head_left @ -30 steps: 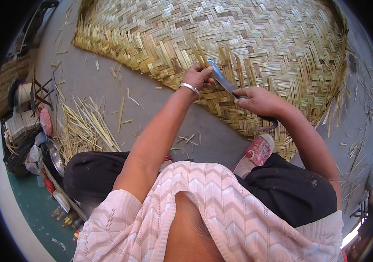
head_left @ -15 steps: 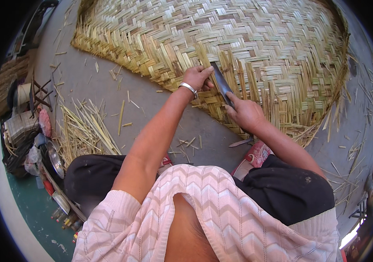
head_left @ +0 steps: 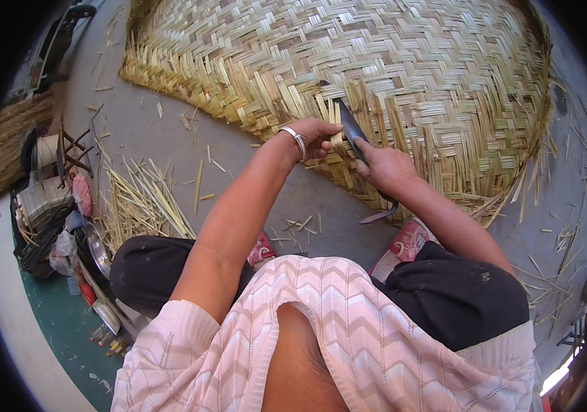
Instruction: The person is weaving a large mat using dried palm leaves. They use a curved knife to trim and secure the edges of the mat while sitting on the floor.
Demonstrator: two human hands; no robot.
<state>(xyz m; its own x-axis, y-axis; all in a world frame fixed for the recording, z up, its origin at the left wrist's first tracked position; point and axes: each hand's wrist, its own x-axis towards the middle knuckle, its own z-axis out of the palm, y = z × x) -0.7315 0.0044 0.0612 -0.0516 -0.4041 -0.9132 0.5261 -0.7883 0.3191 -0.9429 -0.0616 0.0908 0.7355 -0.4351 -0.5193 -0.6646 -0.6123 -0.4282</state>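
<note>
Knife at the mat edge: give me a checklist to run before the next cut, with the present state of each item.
1. Right hand closed around the knife handle: ok.
2. Left hand pinching the loose strips at the woven mat edge: ok.
3. Left fingers away from the blade: not ok, they sit right beside it.
4. Blade tip against the strips: ok, it points up into the mat's fringe.
5. Which way the sharp edge faces: cannot tell.
6. Feet in red shoes away from the blade: ok, they lie nearer the body, below the hands.
</note>
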